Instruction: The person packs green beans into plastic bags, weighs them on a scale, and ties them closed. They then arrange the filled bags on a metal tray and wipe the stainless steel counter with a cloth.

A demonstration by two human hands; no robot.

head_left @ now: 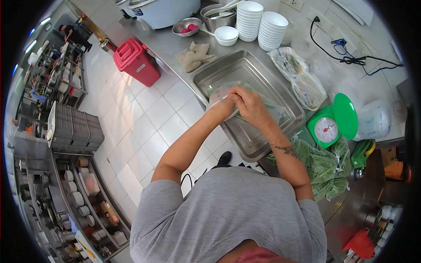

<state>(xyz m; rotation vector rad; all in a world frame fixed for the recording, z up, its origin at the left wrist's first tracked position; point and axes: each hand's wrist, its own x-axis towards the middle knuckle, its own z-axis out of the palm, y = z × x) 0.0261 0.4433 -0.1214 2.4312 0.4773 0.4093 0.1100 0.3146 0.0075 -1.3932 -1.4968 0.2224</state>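
Observation:
Over the left part of a steel tray [252, 151], my two hands meet at a clear plastic bag [219, 93]. The fingers of my right hand [250, 104] are pressed together on the bag's plastic. My left hand [224, 107] is close against it, partly inside or behind the plastic, and its fingers are hidden. Another sheet of clear plastic [274, 109] lies in the tray. Right of the tray stands a green scale [325, 129], with bags of green vegetables [322, 166] below it.
Stacked white bowls [249, 22], a metal bowl [186, 27] and a beige cloth [195, 57] sit behind the tray. A wrapped package [300, 79] lies at its right. A red bin [137, 63] stands on the floor. Another person [74, 37] is far left.

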